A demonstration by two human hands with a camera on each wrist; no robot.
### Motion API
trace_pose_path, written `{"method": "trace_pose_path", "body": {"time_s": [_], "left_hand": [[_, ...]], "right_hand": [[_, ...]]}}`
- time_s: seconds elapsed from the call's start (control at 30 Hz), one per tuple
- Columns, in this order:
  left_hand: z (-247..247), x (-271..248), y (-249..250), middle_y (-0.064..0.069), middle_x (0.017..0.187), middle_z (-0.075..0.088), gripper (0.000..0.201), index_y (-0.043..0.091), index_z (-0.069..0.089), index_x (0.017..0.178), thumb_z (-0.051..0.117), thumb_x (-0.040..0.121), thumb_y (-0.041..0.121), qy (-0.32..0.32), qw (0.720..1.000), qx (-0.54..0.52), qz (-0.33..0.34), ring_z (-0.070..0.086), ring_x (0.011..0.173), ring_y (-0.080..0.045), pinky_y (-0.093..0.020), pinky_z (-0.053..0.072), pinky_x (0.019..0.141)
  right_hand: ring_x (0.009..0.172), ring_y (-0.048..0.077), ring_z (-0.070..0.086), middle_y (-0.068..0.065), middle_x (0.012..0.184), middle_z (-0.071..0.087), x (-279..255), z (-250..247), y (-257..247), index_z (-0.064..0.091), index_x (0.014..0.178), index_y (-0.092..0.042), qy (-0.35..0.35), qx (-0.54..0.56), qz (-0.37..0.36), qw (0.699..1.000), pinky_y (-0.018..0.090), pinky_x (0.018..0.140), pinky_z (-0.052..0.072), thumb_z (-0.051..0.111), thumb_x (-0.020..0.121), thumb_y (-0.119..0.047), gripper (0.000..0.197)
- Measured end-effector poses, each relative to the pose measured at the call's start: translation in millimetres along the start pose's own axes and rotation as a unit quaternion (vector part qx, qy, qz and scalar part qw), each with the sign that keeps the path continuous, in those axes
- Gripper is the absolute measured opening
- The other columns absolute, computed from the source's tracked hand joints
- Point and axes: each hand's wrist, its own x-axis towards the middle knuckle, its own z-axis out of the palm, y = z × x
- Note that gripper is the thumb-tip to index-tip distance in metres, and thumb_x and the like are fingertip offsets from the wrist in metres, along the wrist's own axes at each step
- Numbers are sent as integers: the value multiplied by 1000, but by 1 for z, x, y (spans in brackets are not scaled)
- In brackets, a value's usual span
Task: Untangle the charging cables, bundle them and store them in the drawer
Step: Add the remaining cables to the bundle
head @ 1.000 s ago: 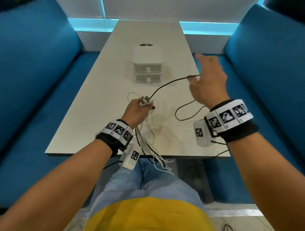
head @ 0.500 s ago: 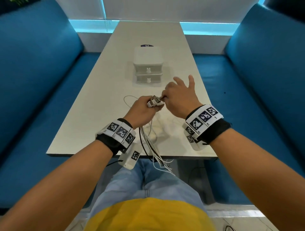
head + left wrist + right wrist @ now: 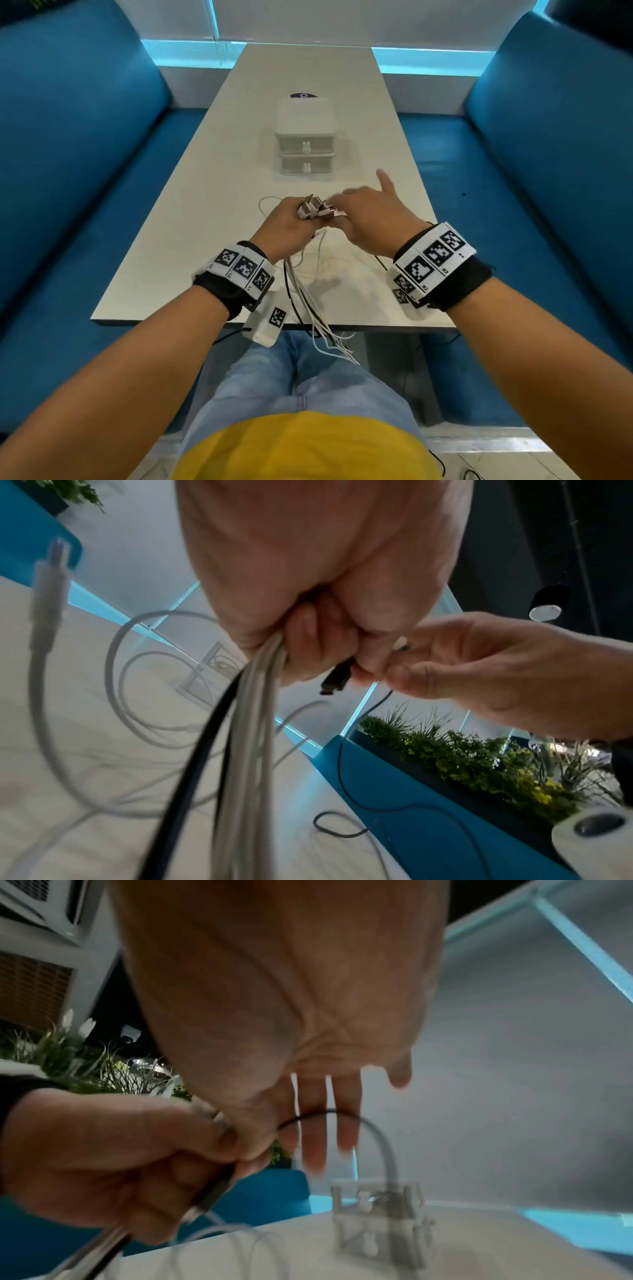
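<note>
Cables (image 3: 310,291), several white and one black, run as a bunch through the left hand (image 3: 286,228), whose fingers are curled tight round them above the near half of the white table (image 3: 205,192). Their USB plugs (image 3: 313,209) stick out of the top of that fist, and the loose lengths hang below it, over the table's near edge and down toward the person's jeans (image 3: 274,377). In the left wrist view the bunch (image 3: 240,750) drops from the closed fingers, with more white cable lying in loops (image 3: 137,669) on the tabletop behind. The right hand (image 3: 370,219) is up against the left, thumb and forefinger pinching a black connector (image 3: 337,679) beside the left fist, while its other fingers (image 3: 346,1123) stand out straight and spread. A thin black cable (image 3: 359,750) trails from that pinch and curls down past the blue seat; in the right wrist view it arches (image 3: 342,1115) in front of the extended fingers. The small white two-drawer unit (image 3: 305,140) sits farther up the table, well apart from both hands, both drawers closed, each with a little rabbit-shaped knob (image 3: 306,146). A dark round object (image 3: 303,96) shows just behind it. Blue upholstered benches (image 3: 85,154) flank the table on both sides. Marker-covered bands (image 3: 433,260) wrap both wrists.
</note>
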Motion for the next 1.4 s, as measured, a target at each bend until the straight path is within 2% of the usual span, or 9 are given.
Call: {"method": "trace_pose_path", "body": {"time_s": [0.07, 0.27, 0.5, 0.7, 0.8, 0.97, 1.1, 1.17, 1.4], "left_hand": [[-2, 0, 1, 12, 52, 48, 20, 13, 61, 71, 67, 89, 19, -6, 1000, -8, -3, 38, 44, -2, -18, 31, 48], [-10, 7, -14, 3, 61, 36, 16, 16, 55, 90, 67, 88, 24, 118, 965, -181, -148, 26, 42, -11, -18, 24, 41], [5, 1, 8, 7, 55, 28, 38, 15, 58, 105, 49, 82, -14, -3, 921, -373, -114, 22, 40, -5, -19, 18, 41], [38, 0, 30, 10, 54, 36, 11, 13, 56, 91, 64, 91, 20, -29, 932, -347, -98, 26, 43, -5, -18, 22, 40], [51, 0, 36, 7, 52, 31, 23, 14, 51, 78, 59, 95, 29, -22, 937, -335, -98, 24, 41, -6, -20, 20, 41], [64, 0, 53, 3, 68, 46, 35, 17, 48, 69, 49, 99, 35, -59, 931, -351, -84, 32, 46, -8, -22, 22, 48], [71, 2, 72, 0, 67, 56, 37, 18, 46, 68, 48, 99, 38, -135, 913, -376, -84, 59, 70, -17, -34, 50, 70], [79, -1, 83, 2, 56, 44, 38, 18, 43, 69, 45, 100, 40, -179, 898, -390, -94, 52, 55, -16, -34, 52, 66], [114, -13, 113, 9, 51, 17, 34, 24, 36, 70, 49, 100, 33, -251, 914, -312, -60, 11, 40, -5, -19, 9, 39]], "right_hand": [[102, 28, 59, 4, 102, 67, 0, 2, 0, 61, 113, -21, -8, 71, 22, 997, 42, 95, 39, 40, 101, -34, 27], [66, 17, 62, 1, 68, 66, -15, 3, 21, 67, 88, -18, 112, 393, 167, 897, 36, 64, 53, 49, 95, -24, 20], [64, 16, 67, 9, 73, 72, -36, 20, 6, 71, 93, -15, 95, 620, 164, 761, 27, 69, 53, 61, 93, -15, 11], [56, 14, 62, 12, 67, 66, -40, 31, -4, 70, 90, -8, 122, 658, 182, 721, 24, 59, 53, 61, 93, -12, 10], [52, 13, 56, 9, 59, 60, -50, 35, 5, 67, 85, -8, 122, 626, 172, 751, 28, 58, 53, 61, 93, -16, 13], [54, 11, 46, -3, 57, 49, -89, 57, 39, 57, 66, -10, -27, 383, 182, 905, 29, 59, 41, 59, 92, -41, 41], [51, 5, 48, -12, 53, 52, -138, 83, 76, 59, 64, -14, -66, 352, 285, 889, 22, 55, 37, 59, 91, -43, 39], [52, 8, 49, -10, 53, 53, -159, 89, 92, 57, 61, -14, -68, 316, 313, 893, 24, 54, 38, 59, 91, -43, 42], [70, 28, 55, 3, 57, 47, -240, 120, 135, 41, 52, -15, -71, 208, 454, 864, 31, 62, 40, 58, 90, -45, 51]]}}
